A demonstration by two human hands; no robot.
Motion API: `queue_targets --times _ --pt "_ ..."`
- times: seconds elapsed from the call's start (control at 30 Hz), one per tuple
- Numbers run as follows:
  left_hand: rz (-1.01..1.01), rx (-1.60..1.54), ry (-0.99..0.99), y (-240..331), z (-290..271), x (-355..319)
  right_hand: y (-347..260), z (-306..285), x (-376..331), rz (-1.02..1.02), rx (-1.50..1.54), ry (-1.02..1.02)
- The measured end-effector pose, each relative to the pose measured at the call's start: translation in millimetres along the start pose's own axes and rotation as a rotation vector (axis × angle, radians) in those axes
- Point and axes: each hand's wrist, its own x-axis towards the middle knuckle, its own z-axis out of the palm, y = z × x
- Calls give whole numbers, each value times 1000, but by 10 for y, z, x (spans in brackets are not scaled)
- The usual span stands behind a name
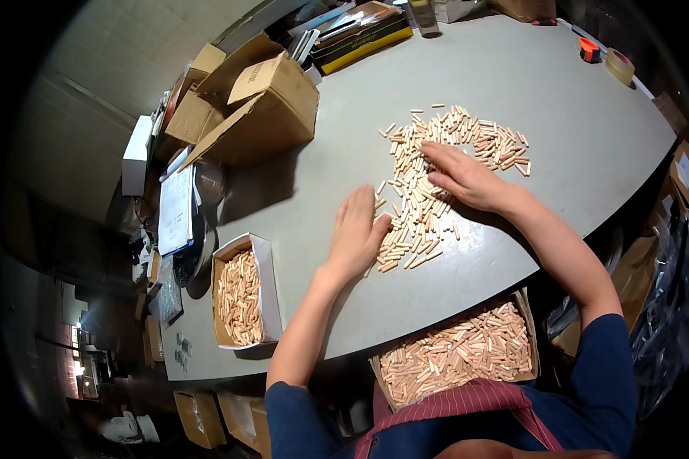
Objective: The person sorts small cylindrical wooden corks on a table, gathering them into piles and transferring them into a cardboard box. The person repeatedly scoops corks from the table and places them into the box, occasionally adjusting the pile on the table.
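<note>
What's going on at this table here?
Someone has both bare hands at a loose spread of small wooden-looking pegs on a grey table. The right hand is over the pegs, fingers extended; the left hand is flat by their left edge. A small box of pegs stands to the left, and a larger box of them sits below the table's near edge.

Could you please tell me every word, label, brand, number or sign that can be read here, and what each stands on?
Brown cardboard box: short dark print near its top; I leave the wording uncopied.
Black-and-yellow box: small lettering along its side, too small to read reliably.
White sheet: faint marks, too blurred to read.
Wooden pegs: no text visible.
</note>
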Motion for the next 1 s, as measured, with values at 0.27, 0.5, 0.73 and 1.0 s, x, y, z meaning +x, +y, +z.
queue_targets --times 0.27,0.5,0.73,1.0 --pt "164 -65 116 -78 249 545 -71 -2 -1 -64 -185 -200" --pt "165 -128 430 -71 374 918 4 -27 71 -175 -103 123" --pt "211 -41 460 -28 454 997 140 -30 62 -115 -66 240" --pt "91 -270 401 168 297 746 83 -123 60 -73 45 266"
